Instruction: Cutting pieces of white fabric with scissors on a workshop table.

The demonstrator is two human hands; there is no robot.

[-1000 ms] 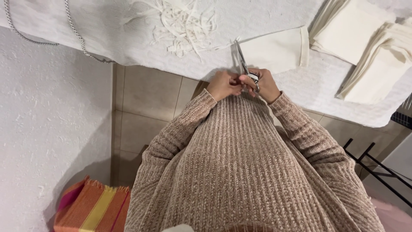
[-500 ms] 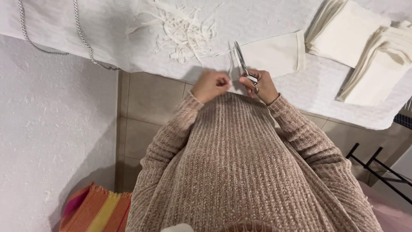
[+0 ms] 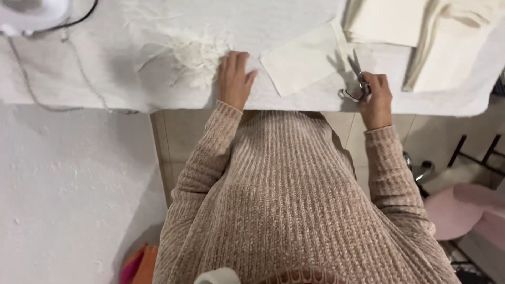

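Note:
My left hand (image 3: 234,79) lies flat on the white padded table (image 3: 105,79), fingers apart, right beside a heap of thin white fabric trimmings (image 3: 192,52). My right hand (image 3: 374,97) holds a pair of metal scissors (image 3: 356,79) by the handles near the table's front edge, blades pointing away from me. Between both hands lies a cream fabric square (image 3: 302,60), flat on the table, touched by neither hand.
Stacks of folded cream cloth (image 3: 421,31) sit at the back right. A white appliance (image 3: 34,13) with a black cord and a thin chain (image 3: 79,79) is at the back left. Below the table are tiled floor, a pink cushion (image 3: 463,210) and striped orange fabric (image 3: 139,263).
My hands were together at the table edge with the scissors. They have moved apart: the left went to the trimmings pile and flattened, the right carried the scissors to the right.

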